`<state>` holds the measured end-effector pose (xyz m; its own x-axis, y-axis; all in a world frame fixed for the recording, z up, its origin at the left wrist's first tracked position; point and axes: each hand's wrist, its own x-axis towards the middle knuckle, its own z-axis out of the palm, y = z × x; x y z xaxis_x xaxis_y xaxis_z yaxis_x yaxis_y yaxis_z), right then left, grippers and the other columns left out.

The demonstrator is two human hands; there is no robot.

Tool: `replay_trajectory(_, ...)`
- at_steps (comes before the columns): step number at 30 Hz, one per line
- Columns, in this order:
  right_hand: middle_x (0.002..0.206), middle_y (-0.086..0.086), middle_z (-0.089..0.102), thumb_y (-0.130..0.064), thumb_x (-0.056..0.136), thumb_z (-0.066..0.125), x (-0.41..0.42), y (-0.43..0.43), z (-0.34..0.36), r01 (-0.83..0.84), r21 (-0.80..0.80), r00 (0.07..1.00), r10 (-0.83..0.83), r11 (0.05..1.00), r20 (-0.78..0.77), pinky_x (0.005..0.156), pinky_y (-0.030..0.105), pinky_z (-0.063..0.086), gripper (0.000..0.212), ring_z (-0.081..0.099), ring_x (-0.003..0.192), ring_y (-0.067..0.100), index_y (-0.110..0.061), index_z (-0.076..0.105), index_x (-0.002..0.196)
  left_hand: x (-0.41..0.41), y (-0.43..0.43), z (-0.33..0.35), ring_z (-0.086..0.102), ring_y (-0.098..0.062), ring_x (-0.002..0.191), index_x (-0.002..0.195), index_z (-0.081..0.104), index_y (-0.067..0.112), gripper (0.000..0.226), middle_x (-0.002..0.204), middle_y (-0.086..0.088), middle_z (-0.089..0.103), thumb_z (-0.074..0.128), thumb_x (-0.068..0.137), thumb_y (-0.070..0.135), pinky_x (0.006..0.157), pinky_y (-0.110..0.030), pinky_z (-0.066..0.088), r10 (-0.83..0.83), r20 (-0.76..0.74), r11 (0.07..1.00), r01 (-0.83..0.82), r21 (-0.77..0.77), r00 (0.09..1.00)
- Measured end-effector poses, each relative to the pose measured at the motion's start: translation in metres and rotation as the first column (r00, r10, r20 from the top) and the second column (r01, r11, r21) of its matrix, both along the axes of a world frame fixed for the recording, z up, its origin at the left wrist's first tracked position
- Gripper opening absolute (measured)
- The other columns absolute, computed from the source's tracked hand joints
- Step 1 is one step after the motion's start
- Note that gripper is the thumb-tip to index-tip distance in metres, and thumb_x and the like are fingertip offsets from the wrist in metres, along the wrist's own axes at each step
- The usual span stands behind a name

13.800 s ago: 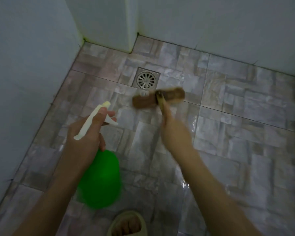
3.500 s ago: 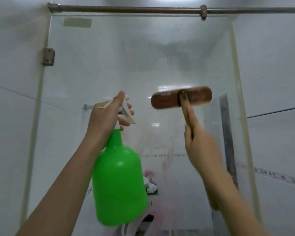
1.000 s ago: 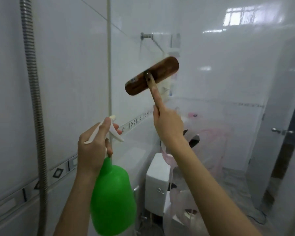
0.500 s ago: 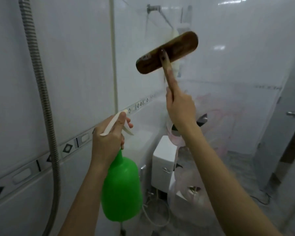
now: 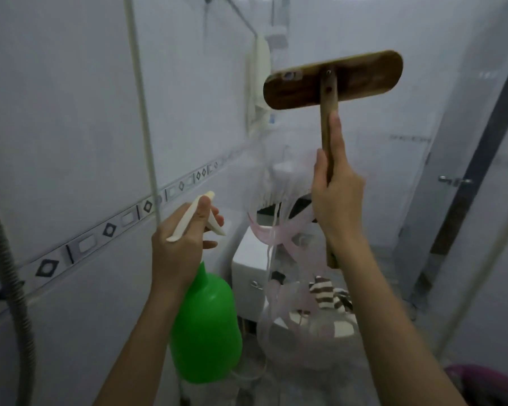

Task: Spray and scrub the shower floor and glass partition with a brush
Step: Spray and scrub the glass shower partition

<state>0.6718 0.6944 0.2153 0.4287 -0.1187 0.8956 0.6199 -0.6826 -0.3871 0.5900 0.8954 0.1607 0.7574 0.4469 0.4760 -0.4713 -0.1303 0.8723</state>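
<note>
The right hand, right of centre in the frame, is closed round the wooden handle of the brush, with the forefinger laid straight up along the stick. The brush's long brown head sits crosswise in the upper right, its flat back toward the camera. It is held up against the glass partition, though whether the bristles touch the pane cannot be told.

The left hand, lower and left of centre, is wrapped round the neck of the green spray bottle, thumb on top of the white spray head and fingers at the trigger. The bottle hangs below the hand.

Through the glass show a white toilet cistern and a clear plastic bag. A ribbed shower hose runs down the left edge, over white wall tiles with a patterned border.
</note>
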Motion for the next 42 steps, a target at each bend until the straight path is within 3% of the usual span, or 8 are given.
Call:
replay_trajectory(6, 0.05, -0.012, 0.038, -0.021, 0.1, 0.044, -0.055, -0.033, -0.138, -0.003, -0.041, 0.972, -0.007, 0.999, -0.236, 0.037, 0.014, 0.032, 0.066, 0.046, 0.045, 0.01, -0.051, 0.01, 0.148, 0.02, -0.025, -0.002, 0.075, -0.021, 0.079, 0.079, 0.074, 0.027, 0.03, 0.078, 0.001, 0.077, 0.056, 0.098, 0.042, 0.055, -0.023, 0.056, -0.092, 0.028, 0.995, 0.091, 0.05, 0.995)
replay_trajectory(12, 0.056, 0.004, 0.039, -0.025, 0.104, 0.037, -0.015, -0.078, 0.013, 0.11, 0.149, 0.994, -0.111, 0.983, 0.0, 0.042, 0.032, 0.036, 0.053, 0.033, 0.043, 0.011, -0.032, 0.016, 0.152, 0.038, -0.068, -0.004, 0.073, -0.025, 0.068, 0.07, 0.075, 0.013, 0.048, 0.066, -0.005, 0.074, 0.061, 0.096, 0.051, 0.064, -0.037, 0.057, -0.209, 0.009, 0.968, 0.206, 0.143, 0.978)
replay_trajectory(19, 0.05, -0.002, 0.038, -0.023, 0.101, 0.041, -0.068, -0.092, -0.115, 0.116, 0.079, 0.962, -0.092, 0.99, -0.257, 0.037, 0.034, 0.04, 0.058, 0.036, 0.038, 0.01, -0.052, 0.015, 0.145, 0.037, -0.107, -0.002, 0.057, -0.02, 0.055, 0.062, 0.062, 0.006, 0.051, 0.06, -0.019, 0.061, 0.061, 0.099, 0.042, 0.057, -0.044, 0.052, -0.278, 0.032, 0.954, 0.272, 0.124, 0.96)
replay_trajectory(25, 0.059, 0.011, 0.04, -0.023, 0.104, 0.039, -0.043, -0.114, 0.006, 0.168, 0.126, 0.985, -0.161, 0.978, -0.064, 0.047, 0.033, 0.038, 0.054, 0.035, 0.047, 0.016, -0.033, 0.017, 0.152, 0.042, -0.135, -0.001, 0.067, -0.009, 0.06, 0.068, 0.072, 0.013, 0.042, 0.062, 0.002, 0.07, 0.063, 0.092, 0.045, 0.061, -0.026, 0.052, -0.389, 0.011, 0.892, 0.374, 0.253, 0.921)
replay_trajectory(32, 0.048, -0.003, 0.037, -0.021, 0.102, 0.04, -0.069, -0.1, -0.113, 0.144, 0.079, 0.961, -0.12, 0.986, -0.248, 0.035, 0.034, 0.038, 0.064, 0.036, 0.037, 0.011, -0.056, 0.008, 0.145, 0.039, -0.146, 0.01, 0.052, -0.005, 0.045, 0.064, 0.066, 0.007, 0.047, 0.047, 0.008, 0.056, 0.061, 0.094, 0.043, 0.048, -0.021, 0.044, -0.361, -0.014, 0.932, 0.362, 0.018, 0.932)
replay_trajectory(35, 0.05, -0.005, 0.034, -0.02, 0.102, 0.04, -0.056, -0.101, -0.068, 0.145, 0.09, 0.975, -0.127, 0.985, -0.181, 0.038, 0.032, 0.037, 0.058, 0.035, 0.04, 0.01, -0.043, 0.013, 0.148, 0.037, -0.146, 0.017, 0.056, 0.002, 0.043, 0.075, 0.072, 0.007, 0.04, 0.045, 0.016, 0.06, 0.058, 0.1, 0.034, 0.045, -0.008, 0.04, -0.35, -0.023, 0.935, 0.351, 0.044, 0.936)
replay_trajectory(39, 0.052, 0.001, 0.035, -0.022, 0.103, 0.039, -0.033, -0.109, 0.016, 0.212, 0.077, 0.977, -0.211, 0.974, -0.029, 0.042, 0.031, 0.033, 0.054, 0.032, 0.042, 0.011, -0.03, 0.017, 0.152, 0.036, -0.15, 0.031, 0.058, -0.002, 0.044, 0.072, 0.076, 0.01, 0.044, 0.047, 0.01, 0.063, 0.058, 0.101, 0.039, 0.046, -0.016, 0.046, -0.311, -0.034, 0.949, 0.312, 0.041, 0.95)
replay_trajectory(42, 0.05, -0.006, 0.037, -0.02, 0.102, 0.04, -0.041, -0.107, -0.046, 0.193, -0.002, 0.977, -0.193, 0.981, -0.096, 0.037, 0.029, 0.035, 0.058, 0.035, 0.038, 0.01, -0.037, 0.014, 0.151, 0.037, -0.143, 0.039, 0.064, -0.013, 0.053, 0.072, 0.074, 0.012, 0.044, 0.055, 0.0, 0.067, 0.059, 0.1, 0.044, 0.056, -0.029, 0.055, -0.259, 0.014, 0.964, 0.26, -0.057, 0.966)
